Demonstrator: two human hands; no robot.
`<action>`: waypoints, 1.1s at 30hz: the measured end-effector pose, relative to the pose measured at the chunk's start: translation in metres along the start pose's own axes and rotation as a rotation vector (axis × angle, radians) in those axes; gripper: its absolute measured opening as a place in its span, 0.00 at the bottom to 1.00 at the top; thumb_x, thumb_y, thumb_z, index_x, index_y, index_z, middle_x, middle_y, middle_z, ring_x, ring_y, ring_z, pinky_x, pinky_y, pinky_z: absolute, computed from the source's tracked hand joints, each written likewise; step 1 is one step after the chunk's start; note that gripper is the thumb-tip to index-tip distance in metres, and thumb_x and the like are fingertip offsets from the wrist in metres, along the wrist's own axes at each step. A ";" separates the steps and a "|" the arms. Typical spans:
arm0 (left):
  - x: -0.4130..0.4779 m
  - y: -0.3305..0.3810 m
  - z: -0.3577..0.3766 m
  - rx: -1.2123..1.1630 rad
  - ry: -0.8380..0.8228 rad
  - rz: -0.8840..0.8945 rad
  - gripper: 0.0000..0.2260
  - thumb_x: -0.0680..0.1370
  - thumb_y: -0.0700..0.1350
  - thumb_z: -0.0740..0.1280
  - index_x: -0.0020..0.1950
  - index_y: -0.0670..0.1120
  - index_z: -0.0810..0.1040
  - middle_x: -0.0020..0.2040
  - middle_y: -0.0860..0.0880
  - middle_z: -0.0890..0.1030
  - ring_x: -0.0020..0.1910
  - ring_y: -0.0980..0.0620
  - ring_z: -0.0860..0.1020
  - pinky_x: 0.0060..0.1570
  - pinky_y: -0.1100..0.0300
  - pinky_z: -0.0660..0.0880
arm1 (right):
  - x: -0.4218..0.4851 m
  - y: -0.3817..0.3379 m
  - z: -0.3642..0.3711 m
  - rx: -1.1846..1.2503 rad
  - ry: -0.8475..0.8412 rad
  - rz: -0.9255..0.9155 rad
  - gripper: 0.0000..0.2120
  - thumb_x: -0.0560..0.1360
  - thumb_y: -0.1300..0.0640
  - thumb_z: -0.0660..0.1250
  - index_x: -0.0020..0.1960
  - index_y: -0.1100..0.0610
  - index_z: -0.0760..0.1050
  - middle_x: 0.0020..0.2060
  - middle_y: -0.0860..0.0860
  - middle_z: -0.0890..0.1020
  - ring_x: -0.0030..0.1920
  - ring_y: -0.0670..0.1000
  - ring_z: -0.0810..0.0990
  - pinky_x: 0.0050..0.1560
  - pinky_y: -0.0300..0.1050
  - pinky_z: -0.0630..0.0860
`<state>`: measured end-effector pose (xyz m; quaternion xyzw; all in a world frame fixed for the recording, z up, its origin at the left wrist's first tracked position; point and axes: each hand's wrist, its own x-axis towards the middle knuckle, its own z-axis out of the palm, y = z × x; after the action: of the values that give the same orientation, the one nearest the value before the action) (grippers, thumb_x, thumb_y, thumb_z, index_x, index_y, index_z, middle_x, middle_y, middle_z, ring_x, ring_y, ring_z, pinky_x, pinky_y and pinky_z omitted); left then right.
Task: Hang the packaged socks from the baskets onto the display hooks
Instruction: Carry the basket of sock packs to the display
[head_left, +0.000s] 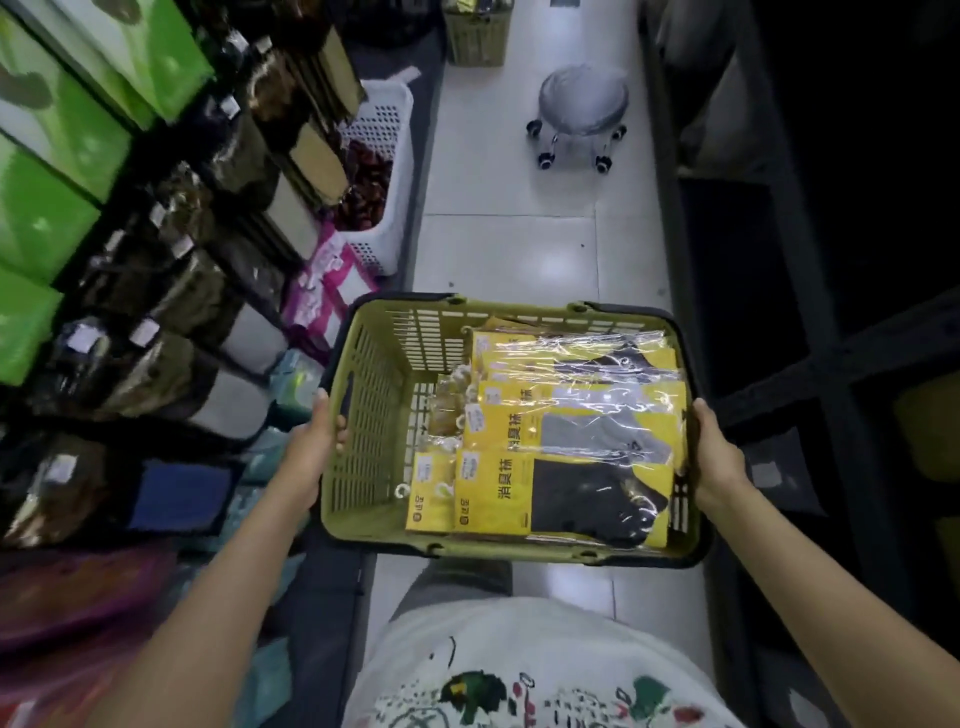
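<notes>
The left hand (318, 441) is wrapped around the left wall of the green basket (363, 415), thumb on the rim, fingers curled outside. The right hand (714, 452) clamps the opposite wall the same way, so the basket hangs level between them, off the floor (519, 249). Inside lie the packaged socks (561, 457), yellow cards under clear film, overlapping along the right half with their small white hanger loops pointing left; the basket's left half is bare.

The step in hand looks like carrying the basket to the display. To do it well, keep both grips even so the stack does not slide, and set the basket down before reaching for a pack (one hand must come free to hang anything).

The aisle is narrow. The display rack (171, 291) of hanging packs stands just beside the left hand, and a dark shelf frame (779, 312) runs close on the right. Ahead, a white basket (384, 171) sits against the rack and a wheeled stool (582, 109) stands farther down, with open tile between it and the person.
</notes>
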<state>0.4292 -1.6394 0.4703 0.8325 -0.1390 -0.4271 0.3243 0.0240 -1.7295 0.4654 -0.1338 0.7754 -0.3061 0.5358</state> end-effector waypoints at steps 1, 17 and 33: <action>0.022 0.023 0.006 -0.002 -0.011 0.005 0.25 0.78 0.65 0.52 0.38 0.46 0.74 0.36 0.48 0.76 0.37 0.49 0.74 0.48 0.53 0.70 | 0.011 -0.020 0.017 0.000 0.013 0.002 0.29 0.71 0.36 0.66 0.55 0.61 0.77 0.38 0.52 0.80 0.36 0.51 0.78 0.34 0.43 0.72; 0.300 0.378 0.144 0.020 -0.038 0.040 0.26 0.79 0.64 0.52 0.35 0.45 0.74 0.33 0.47 0.75 0.34 0.48 0.73 0.48 0.52 0.72 | 0.219 -0.369 0.227 0.055 0.067 -0.014 0.29 0.69 0.37 0.69 0.56 0.61 0.75 0.44 0.55 0.82 0.46 0.57 0.81 0.58 0.55 0.77; 0.554 0.668 0.238 -0.025 0.008 0.017 0.26 0.78 0.65 0.52 0.38 0.47 0.77 0.39 0.49 0.79 0.44 0.47 0.76 0.54 0.50 0.71 | 0.398 -0.692 0.448 0.010 0.050 -0.056 0.33 0.70 0.39 0.69 0.64 0.62 0.74 0.56 0.56 0.81 0.54 0.58 0.80 0.60 0.52 0.76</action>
<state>0.5991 -2.5234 0.4650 0.8288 -0.1397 -0.4227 0.3389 0.1946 -2.6282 0.4884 -0.1451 0.7831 -0.3281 0.5080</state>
